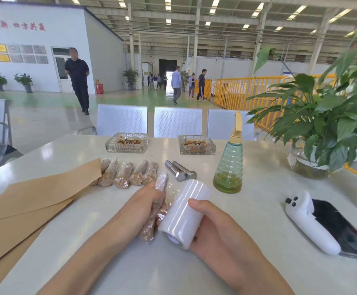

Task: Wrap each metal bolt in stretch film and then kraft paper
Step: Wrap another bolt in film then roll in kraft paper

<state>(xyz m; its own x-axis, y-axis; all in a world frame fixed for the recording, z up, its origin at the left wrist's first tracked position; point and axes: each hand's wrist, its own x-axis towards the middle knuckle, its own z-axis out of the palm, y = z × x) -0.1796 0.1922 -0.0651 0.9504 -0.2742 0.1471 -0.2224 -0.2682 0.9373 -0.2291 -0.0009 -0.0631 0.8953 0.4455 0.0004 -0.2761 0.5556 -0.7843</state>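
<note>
Factory hall stretched out behind your white table [258,184], folk walking the green floor, and you sat with everything laid out around the stretch film roll [185,213], so let's place it all from there.

Far left of the roll lay the kraft paper sheets [30,201], flat, stiff enough to crease, light enough to slide. Up and left of the roll sat the row of paper-wrapped bolts [126,173], side by side, already done by the look of them.

Just left of the roll, your left hand [143,207] was curled round the film-covered bolt [161,182], its tip poking out above your fingers and loose film trailing across to the roll. That bolt I'd judge heavy and rigid, and slick under film, so a full wrap of the fingers round the shank was the sensible hold, not a pinch at the end.

Then the roll itself, tilted, gripped by your right hand [213,228], thumb on top of it. Light, smooth, and the film clingy and stretchy; holding the barrel let you keep tension.

Just above the roll waited two bare bolts [180,171], touching, hex heads toward you. To their right stood the green spray bottle [229,165], and well right of the roll a white controller [309,220] lay on a dark phone [341,226].
</note>
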